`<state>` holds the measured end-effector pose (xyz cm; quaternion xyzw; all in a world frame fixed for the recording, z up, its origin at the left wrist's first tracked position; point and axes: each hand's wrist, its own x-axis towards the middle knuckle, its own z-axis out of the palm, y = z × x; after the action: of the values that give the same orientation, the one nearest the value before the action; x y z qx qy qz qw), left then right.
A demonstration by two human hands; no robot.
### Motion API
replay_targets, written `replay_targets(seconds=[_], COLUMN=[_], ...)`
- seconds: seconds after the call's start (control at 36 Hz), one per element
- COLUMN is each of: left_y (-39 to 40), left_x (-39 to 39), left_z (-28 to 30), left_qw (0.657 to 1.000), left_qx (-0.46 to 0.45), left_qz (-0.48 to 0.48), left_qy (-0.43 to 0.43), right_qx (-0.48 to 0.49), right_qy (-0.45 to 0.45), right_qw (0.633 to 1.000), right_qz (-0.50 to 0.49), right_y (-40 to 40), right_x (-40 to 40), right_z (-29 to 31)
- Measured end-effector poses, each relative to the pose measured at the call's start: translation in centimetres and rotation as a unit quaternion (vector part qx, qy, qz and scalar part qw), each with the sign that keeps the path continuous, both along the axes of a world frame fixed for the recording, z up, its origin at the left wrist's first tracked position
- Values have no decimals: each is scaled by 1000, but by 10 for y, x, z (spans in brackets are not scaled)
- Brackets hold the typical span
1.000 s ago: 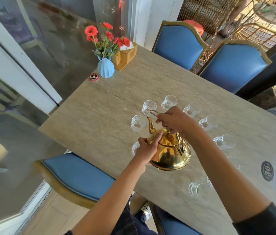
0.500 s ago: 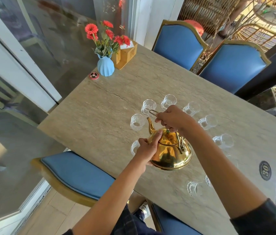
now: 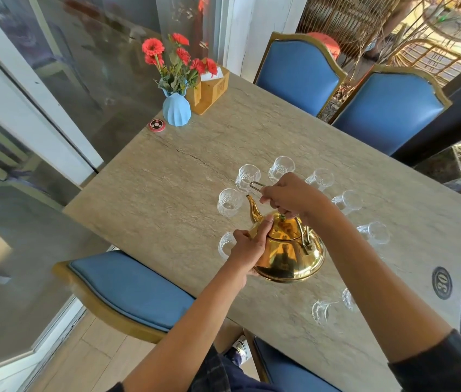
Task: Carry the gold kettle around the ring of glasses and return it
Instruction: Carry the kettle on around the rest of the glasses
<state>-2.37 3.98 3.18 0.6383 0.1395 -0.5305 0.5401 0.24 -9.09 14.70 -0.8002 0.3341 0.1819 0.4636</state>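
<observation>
The gold kettle [image 3: 288, 253] is inside a ring of several clear glasses [image 3: 247, 176] on the stone-look table [image 3: 167, 193], its spout pointing up-left toward one glass [image 3: 229, 202]. My right hand [image 3: 288, 196] grips the kettle's wire handle from above. My left hand [image 3: 249, 247] presses against the kettle's left side, one finger lying up toward the lid. Whether the kettle's base touches the table I cannot tell. My arms hide part of the ring on the near and right sides.
A blue vase with red flowers [image 3: 177, 108], a wooden napkin box [image 3: 210, 86] and a small red round button [image 3: 157, 125] stand at the table's far-left corner. Blue chairs [image 3: 387, 108] surround the table. A "30" badge [image 3: 442, 282] marks the right edge. A glass wall runs along the left.
Almost nothing differs. Both hands keep the same hold on the kettle; the view has shifted only slightly.
</observation>
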Motion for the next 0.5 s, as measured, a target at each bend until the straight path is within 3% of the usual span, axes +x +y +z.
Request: replay_targets(seconds=[0.5], left_y=[0], left_x=[-8], left_z=[4], left_qw=[1000], left_qx=[-11], left_qz=[0], left_qy=[3], right_qx=[-5], right_qy=[0], right_qw=[1000], right_qz=[4], right_y=[2], right_x=[-7], right_z=[8])
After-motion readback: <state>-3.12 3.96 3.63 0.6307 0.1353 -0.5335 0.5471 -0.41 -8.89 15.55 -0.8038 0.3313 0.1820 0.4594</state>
